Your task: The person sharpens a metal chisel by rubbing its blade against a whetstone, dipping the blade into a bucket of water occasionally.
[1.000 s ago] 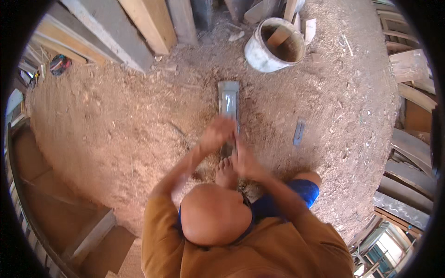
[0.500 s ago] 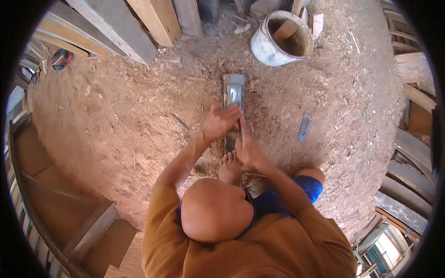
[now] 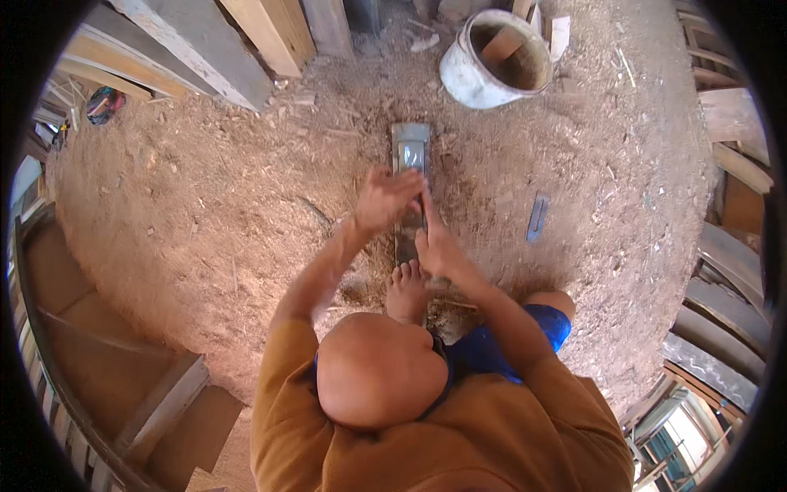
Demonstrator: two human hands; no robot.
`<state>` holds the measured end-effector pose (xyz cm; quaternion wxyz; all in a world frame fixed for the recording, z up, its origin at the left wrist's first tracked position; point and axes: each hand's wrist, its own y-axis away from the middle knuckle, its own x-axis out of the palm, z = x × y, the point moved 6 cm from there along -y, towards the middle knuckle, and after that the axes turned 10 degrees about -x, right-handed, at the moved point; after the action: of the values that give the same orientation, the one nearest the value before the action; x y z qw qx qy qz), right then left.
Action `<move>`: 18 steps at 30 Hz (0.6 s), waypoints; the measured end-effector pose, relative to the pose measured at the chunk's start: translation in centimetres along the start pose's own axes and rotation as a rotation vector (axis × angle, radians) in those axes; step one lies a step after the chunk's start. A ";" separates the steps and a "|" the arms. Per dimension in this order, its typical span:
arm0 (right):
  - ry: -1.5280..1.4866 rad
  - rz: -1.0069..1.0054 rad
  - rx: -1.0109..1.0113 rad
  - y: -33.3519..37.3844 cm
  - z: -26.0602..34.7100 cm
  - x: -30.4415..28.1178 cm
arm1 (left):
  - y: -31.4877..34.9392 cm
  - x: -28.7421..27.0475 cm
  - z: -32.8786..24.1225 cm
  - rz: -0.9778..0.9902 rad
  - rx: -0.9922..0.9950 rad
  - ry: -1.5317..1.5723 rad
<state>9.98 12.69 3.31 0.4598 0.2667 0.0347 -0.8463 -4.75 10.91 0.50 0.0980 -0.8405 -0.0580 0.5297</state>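
Observation:
A wet grey sharpening stone (image 3: 411, 153) lies on a long narrow wooden block (image 3: 407, 246) on the ground. My bare foot (image 3: 407, 289) presses on the block's near end. Over the near part of the stone, my right hand (image 3: 441, 244) grips a thin dark metal blade (image 3: 425, 215), seen almost edge-on, its index finger stretched along it. From the left, my left hand (image 3: 388, 198) reaches across with its fingertips pressed together on the blade's far end. The blade's lower edge is hidden under the fingers.
A slotted dark metal plate (image 3: 537, 217) lies on the shavings to the right. Beyond stands a dirty white bucket (image 3: 484, 88) with a wooden piece (image 3: 502, 47) inside. Timber beams (image 3: 193, 49) lean at the far left; planks (image 3: 721, 328) line the right side.
Both hands have slid a little farther away along the stone, with the blade still between them. The whole view has shifted slightly.

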 end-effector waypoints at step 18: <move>-0.138 0.242 0.239 -8.0 -1.8 -3.0 | -7.5 -2.5 4.3 0.107 0.093 0.007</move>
<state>5.71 20.12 1.78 0.5244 0.2631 -0.1301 -0.7993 -9.64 18.13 2.64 0.1088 -0.8389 0.0121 0.5332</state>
